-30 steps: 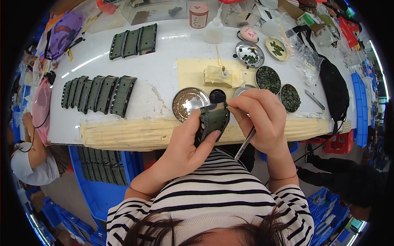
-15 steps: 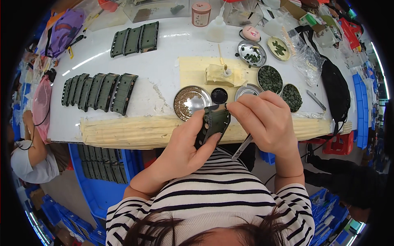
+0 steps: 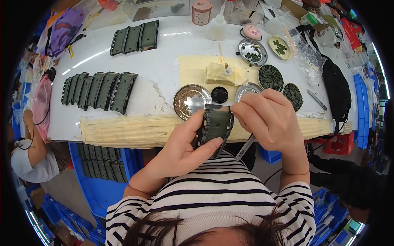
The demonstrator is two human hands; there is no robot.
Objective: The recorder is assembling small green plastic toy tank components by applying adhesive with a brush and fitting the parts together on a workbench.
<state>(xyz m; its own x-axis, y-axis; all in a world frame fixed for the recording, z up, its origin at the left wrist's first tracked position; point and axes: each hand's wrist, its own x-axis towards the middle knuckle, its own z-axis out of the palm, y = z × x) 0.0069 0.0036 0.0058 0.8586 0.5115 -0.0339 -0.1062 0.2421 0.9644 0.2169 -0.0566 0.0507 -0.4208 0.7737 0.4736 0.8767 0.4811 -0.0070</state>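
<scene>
Head cam: my L hand (image 3: 180,148) is wrapped round the curved camo panel (image 3: 218,126) by the table's taped edge (image 3: 131,133), my R hand (image 3: 269,121), curled on metal tweezers (image 3: 246,146), pinches near its top-R corner (can't tell on what), & the pink tin (image 3: 201,13) behind bears dark writing.

A white surface (image 3: 168,53) with glossy streaks of reflected light runs across the room, its near edge covered by a pale yellow strip (image 3: 123,133) that the lens bends into a curve. Below it shows a greyish floor (image 3: 65,190), with a red plastic stool (image 3: 340,143) under the right end and stacked blue crates (image 3: 67,221) at the lower left. Bright light strips (image 3: 377,61) glow near the rim, while more blue crates crowd the lower right.
</scene>
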